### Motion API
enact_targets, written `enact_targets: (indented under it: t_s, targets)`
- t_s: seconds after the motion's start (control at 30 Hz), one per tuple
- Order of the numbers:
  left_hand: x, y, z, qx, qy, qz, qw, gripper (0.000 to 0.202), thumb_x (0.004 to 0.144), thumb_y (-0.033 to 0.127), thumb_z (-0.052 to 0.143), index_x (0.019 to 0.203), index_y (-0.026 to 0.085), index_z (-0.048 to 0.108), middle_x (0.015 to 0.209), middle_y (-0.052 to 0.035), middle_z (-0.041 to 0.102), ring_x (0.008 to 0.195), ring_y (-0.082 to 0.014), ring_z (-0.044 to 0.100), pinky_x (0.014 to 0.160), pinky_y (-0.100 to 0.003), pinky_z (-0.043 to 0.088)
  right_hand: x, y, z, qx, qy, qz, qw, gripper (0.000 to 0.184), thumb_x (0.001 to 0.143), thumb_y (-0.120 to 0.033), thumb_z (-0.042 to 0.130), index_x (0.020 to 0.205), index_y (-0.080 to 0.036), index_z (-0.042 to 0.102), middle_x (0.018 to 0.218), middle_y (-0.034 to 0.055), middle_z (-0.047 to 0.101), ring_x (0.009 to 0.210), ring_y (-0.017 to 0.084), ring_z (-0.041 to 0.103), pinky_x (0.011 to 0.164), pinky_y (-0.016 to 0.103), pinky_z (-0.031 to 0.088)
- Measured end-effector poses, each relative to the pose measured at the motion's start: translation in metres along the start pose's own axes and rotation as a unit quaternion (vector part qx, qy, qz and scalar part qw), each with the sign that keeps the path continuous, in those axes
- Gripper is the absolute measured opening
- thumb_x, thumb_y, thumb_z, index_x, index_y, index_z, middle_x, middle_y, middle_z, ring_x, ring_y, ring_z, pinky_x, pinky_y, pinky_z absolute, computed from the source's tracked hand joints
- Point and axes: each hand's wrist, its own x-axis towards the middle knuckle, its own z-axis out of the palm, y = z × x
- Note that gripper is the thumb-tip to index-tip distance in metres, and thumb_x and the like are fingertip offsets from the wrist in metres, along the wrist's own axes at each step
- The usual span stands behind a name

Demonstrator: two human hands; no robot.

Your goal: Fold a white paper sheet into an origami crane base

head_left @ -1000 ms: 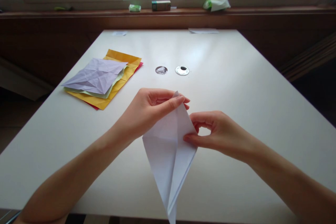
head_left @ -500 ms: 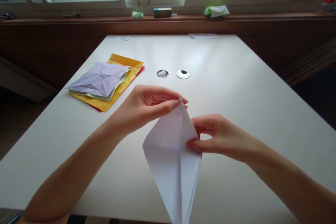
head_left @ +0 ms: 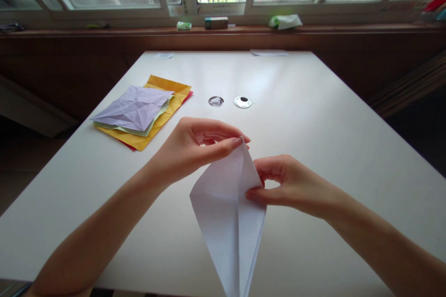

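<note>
A folded sheet of white paper (head_left: 219, 213), kite-shaped with a crease down its length, is held up over the near part of the table. Its lower tip runs out of the bottom of the view. My left hand (head_left: 209, 141) pinches the top corner between thumb and fingers. At the right edge, my right hand (head_left: 275, 181) grips the paper with the thumb in front and the fingers behind, partly hidden.
Creased sheets of lilac paper (head_left: 135, 106), pale green, yellow (head_left: 177, 85) and red lie stacked at the left of the white table (head_left: 313, 130). Two round fittings (head_left: 242, 102) sit in the tabletop. Small packets (head_left: 285, 22) and a box (head_left: 216, 22) line the window sill.
The view has tilted up slightly, so the table and sill appear a little lower. Both hands keep their hold on the paper, with hardly any movement.
</note>
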Motion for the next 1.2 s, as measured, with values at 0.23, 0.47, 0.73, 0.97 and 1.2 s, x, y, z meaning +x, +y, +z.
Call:
enact_targets:
  t_s: [0.23,0.47,0.73,0.97,1.2]
  targets:
    - [-0.001,0.002,0.004,0.026,0.019,-0.004,0.999,0.015,0.074,0.03,0.059,0.077,0.018,0.068,0.08,-0.0043,0.069,0.075,-0.0155,0.063,0.058,-0.02,0.051,-0.001,0.0,0.001,-0.014,0.015,-0.006,1.0,0.012,0.067,-0.014,0.056,0.075,-0.016,0.063,0.073,0.0012,0.061,0.071,0.016,0.055,0.061,0.026,0.045]
    - [-0.004,0.003,0.009,0.041,0.06,-0.002,0.997,0.017,0.076,0.032,0.057,0.077,0.02,0.068,0.081,-0.0027,0.069,0.077,-0.0152,0.063,0.06,-0.02,0.05,-0.003,-0.001,0.002,-0.013,0.023,-0.012,1.0,0.012,0.067,-0.015,0.056,0.076,-0.016,0.064,0.074,0.0009,0.062,0.072,0.016,0.056,0.062,0.026,0.044]
    - [-0.006,0.008,0.012,0.049,0.044,-0.018,0.998,0.022,0.071,0.038,0.062,0.077,0.019,0.07,0.084,-0.0045,0.069,0.076,-0.0178,0.063,0.058,-0.022,0.05,-0.003,0.0,0.003,0.003,0.023,0.005,1.0,0.016,0.067,-0.016,0.056,0.08,-0.016,0.064,0.079,0.0024,0.062,0.076,0.017,0.056,0.062,0.027,0.046]
    - [-0.006,0.005,0.014,0.059,0.07,-0.01,0.996,0.022,0.073,0.04,0.06,0.075,0.02,0.069,0.078,-0.0025,0.069,0.073,-0.0166,0.063,0.06,-0.022,0.05,-0.005,-0.002,0.003,-0.016,0.032,-0.005,0.999,0.01,0.067,-0.016,0.056,0.074,-0.016,0.064,0.071,0.0005,0.059,0.069,0.015,0.054,0.06,0.025,0.044]
    - [-0.005,0.005,0.014,0.065,0.077,-0.009,0.995,0.024,0.075,0.04,0.056,0.072,0.02,0.069,0.073,-0.0015,0.069,0.068,-0.015,0.062,0.053,-0.02,0.047,-0.004,-0.003,0.004,-0.026,0.038,-0.012,0.999,0.008,0.067,-0.014,0.056,0.07,-0.017,0.063,0.067,-0.0009,0.057,0.065,0.013,0.052,0.057,0.024,0.042]
